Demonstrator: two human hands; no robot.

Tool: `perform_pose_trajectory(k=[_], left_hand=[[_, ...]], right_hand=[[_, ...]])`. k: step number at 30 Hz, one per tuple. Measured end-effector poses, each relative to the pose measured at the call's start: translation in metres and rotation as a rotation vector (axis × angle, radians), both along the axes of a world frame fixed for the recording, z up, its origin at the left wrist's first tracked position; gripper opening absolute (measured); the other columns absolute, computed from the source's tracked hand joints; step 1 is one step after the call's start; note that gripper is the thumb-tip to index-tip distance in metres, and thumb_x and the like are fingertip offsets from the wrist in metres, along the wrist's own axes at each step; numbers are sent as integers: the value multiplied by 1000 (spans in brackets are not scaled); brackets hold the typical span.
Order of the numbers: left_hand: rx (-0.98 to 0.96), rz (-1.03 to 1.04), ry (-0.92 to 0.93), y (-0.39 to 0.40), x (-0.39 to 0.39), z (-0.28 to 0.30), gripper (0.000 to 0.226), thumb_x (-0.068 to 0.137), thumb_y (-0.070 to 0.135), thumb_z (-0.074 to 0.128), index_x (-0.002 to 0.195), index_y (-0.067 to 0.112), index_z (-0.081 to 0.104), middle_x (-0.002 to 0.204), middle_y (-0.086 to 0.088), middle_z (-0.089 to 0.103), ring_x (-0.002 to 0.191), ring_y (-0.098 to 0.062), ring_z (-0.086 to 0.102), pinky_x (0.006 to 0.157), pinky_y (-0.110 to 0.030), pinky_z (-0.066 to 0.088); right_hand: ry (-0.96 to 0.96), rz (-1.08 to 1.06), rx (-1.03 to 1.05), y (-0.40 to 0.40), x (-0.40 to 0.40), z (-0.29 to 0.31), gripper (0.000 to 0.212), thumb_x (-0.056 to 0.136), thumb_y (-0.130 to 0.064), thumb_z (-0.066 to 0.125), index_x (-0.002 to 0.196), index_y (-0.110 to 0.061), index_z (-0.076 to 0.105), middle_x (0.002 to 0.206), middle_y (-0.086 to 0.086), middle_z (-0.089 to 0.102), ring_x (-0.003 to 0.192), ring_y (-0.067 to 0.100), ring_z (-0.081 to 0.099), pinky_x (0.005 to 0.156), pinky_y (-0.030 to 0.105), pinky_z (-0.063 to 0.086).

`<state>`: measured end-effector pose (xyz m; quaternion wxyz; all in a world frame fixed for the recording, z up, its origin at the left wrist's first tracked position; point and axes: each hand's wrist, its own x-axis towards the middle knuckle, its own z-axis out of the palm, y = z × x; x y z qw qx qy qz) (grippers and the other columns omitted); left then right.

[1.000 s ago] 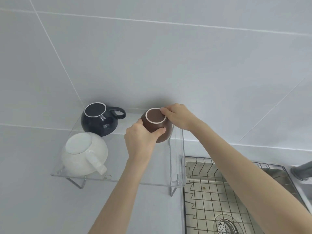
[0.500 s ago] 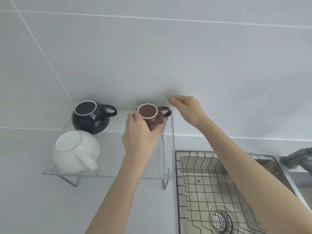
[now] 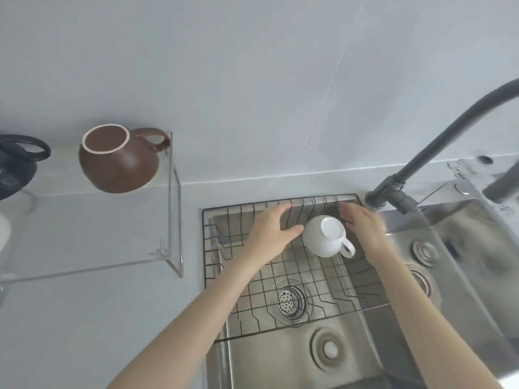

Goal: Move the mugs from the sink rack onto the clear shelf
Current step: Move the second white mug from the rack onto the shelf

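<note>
The round white ceramic mug sits upside-down, base up, on the black wire sink rack, near its back edge, handle pointing fwd-right. We see both hands flanking it. The left hand lies flat-ish on the mug's left side, fingers spread wide, thumb tip touching or just beside the wall. The right hand hovers at the right, fingers open and loosely extended, not yet closed on anything. Neither hand holds the mug.

Change vs. 0.5 s ago: the left hand was wrapped on the round brown glazed mug at the clear acrylic shelf; that mug now stands free, inverted, at the shelf's back-right corner, handle toward the side wall. Both hands have dropped to the rack. We judge: brown mug placement done, next pick begun.

A dark navy mug shows partly at frame left on the same shelf.

Only one mug is visible on the rack, so this is prob. the last transfer. Next req.: close both hands round the body, lift clear of the wires. The grey tap arcs just right of the lift path; avoid contact.
</note>
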<state>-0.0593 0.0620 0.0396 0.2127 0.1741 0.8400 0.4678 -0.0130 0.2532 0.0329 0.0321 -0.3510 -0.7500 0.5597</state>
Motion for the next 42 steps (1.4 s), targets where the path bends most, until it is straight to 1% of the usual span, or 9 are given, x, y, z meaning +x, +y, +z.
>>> perform_pose_trajectory(k=[4, 9, 13, 19, 27, 31, 34, 37, 42], left_hand=[[-68, -101, -141, 46, 3, -39, 67, 82, 27, 63, 141, 11, 33, 147, -10, 40, 135, -23, 37, 112, -35, 29], [-160, -134, -181, 89, 3, -85, 81, 71, 29, 74, 138, 10, 32, 138, -13, 46, 128, -29, 43, 102, -34, 38], [-179, -73, -170, 103, 3, -105, 93, 65, 30, 78, 140, 5, 27, 137, -15, 48, 124, -29, 46, 101, -36, 41], [-151, 18, -86, 102, 1, -108, 83, 62, 28, 78, 133, 8, 40, 118, -12, 65, 108, -28, 58, 89, -38, 48], [-166, 88, 100, 54, -9, -24, 62, 63, 35, 78, 111, 7, 51, 102, -12, 68, 93, -30, 58, 67, -30, 36], [-153, 193, 206, 0, -8, 39, 60, 60, 38, 79, 103, 6, 53, 94, -10, 68, 87, -29, 58, 62, -30, 36], [-90, 319, 255, -51, -2, 79, 55, 56, 38, 81, 97, 9, 58, 87, -7, 70, 85, -27, 61, 66, -33, 45], [-34, 423, 279, -111, 4, 106, 48, 52, 37, 82, 90, 14, 62, 78, -2, 70, 75, -23, 62, 68, -34, 51], [8, 506, 179, -198, 3, 113, 62, 37, 43, 79, 93, 21, 66, 90, 0, 75, 90, -19, 69, 85, -42, 55]], right_hand=[[-75, -47, -42, 19, 18, -40, 29, 92, -28, 44, 113, -15, 58, 111, 3, 55, 108, 19, 49, 94, 31, 35], [-149, -45, -48, 31, 15, -70, 11, 88, -34, 41, 91, -26, 49, 92, -9, 47, 98, 16, 40, 77, 26, 35], [-125, -18, 9, 21, 13, -73, 36, 94, -24, 39, 127, -15, 51, 109, -3, 50, 103, 15, 45, 89, 28, 34], [-142, -29, 47, 17, 13, -74, 39, 90, -28, 36, 120, -19, 59, 119, 3, 64, 114, 23, 55, 100, 42, 44], [21, 85, 150, -19, 1, 5, 29, 87, -29, 43, 100, -15, 66, 101, 22, 67, 88, 32, 58, 76, 36, 44], [184, 166, 187, -60, -5, 63, 27, 89, -21, 47, 98, -1, 62, 102, 26, 66, 98, 40, 54, 91, 49, 45], [290, 214, 136, -98, -13, 95, 28, 89, -22, 48, 109, -21, 68, 83, -21, 67, 81, -4, 61, 82, 16, 47], [373, 330, 82, -146, -20, 115, 30, 90, -22, 48, 116, -24, 65, 89, -31, 63, 81, -25, 54, 75, 1, 43], [400, 534, 43, -224, -26, 123, 30, 91, -19, 46, 108, -29, 68, 87, 3, 74, 76, 12, 60, 72, 27, 48]])
